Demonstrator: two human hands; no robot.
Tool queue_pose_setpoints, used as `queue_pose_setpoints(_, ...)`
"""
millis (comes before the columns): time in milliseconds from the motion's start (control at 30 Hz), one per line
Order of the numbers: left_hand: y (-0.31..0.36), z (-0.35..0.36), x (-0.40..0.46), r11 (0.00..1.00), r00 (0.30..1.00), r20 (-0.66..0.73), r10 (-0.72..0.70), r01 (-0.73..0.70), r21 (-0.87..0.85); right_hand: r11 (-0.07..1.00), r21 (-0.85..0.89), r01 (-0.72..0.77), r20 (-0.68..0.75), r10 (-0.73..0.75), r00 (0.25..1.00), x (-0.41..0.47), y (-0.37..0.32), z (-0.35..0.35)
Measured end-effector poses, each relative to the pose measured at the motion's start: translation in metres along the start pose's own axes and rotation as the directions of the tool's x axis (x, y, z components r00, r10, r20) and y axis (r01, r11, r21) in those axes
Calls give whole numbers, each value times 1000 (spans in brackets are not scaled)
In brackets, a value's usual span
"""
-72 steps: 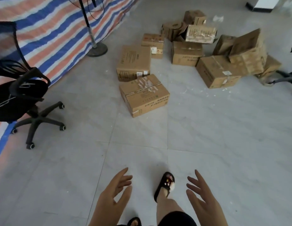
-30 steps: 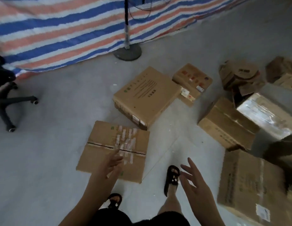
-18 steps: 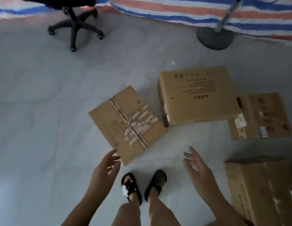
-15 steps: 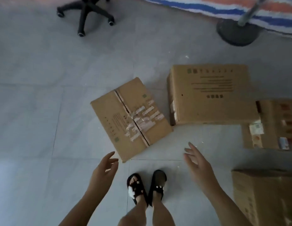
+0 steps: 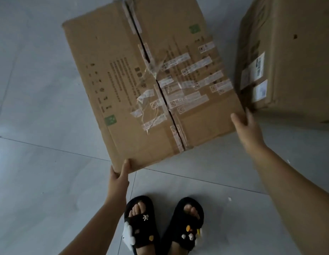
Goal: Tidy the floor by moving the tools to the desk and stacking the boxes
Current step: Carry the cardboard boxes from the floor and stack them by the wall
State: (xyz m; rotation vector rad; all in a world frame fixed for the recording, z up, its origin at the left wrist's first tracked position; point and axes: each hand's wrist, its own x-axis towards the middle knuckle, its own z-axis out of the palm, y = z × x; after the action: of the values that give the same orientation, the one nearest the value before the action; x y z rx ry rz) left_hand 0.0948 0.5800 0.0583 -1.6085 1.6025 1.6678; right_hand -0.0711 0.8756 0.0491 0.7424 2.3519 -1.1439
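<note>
Where hands [image 5: 118,178] grip: taped cardboard box [image 5: 149,83].

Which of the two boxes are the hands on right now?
The taped box with white tape strips across its seam: the left hand and right hand grip its near corners. The labelled box to its right goes untouched.

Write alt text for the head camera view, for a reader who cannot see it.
Looking down, a person grips a taped cardboard box on a grey tiled floor, the left hand at its near corner and the right hand at its right corner. A second box with white labels stands close on the right. Feet in black sandals show below.
</note>
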Motion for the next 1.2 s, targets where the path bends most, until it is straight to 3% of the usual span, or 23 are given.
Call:
queue_pose_setpoints(100,-2,-6,4,991,994,28,103,-100,-89,955,294,-37,-28,47,998,-2,-3,5)
queue_pose_setpoints(333,99,-59,-58,923,976,-161,146,-193,-334,862,506,1,-46,26,999,-78,-101,-17)
queue_pose_setpoints(400,137,-83,-90,930,961,-208,181,-236,-281,855,518,-9,-18,21,1000,-103,-142,-33)
queue_pose_setpoints(567,201,-143,-179,906,963,-251,103,-195,-376,902,431,-11,5,10,1000,-176,-241,-73)
queue_pose_setpoints(733,233,-207,-295,870,944,-309,118,-248,-426,925,376,53,63,-83,995,-270,-323,-121)
queue_pose_setpoints(1000,239,-303,-480,767,902,-413,127,-354,-536,888,440,136,168,-230,959,-424,-396,-189)
queue_pose_setpoints(1200,226,-380,-551,689,829,-545,126,-468,-554,877,451,166,259,-307,916,-512,-429,-172)
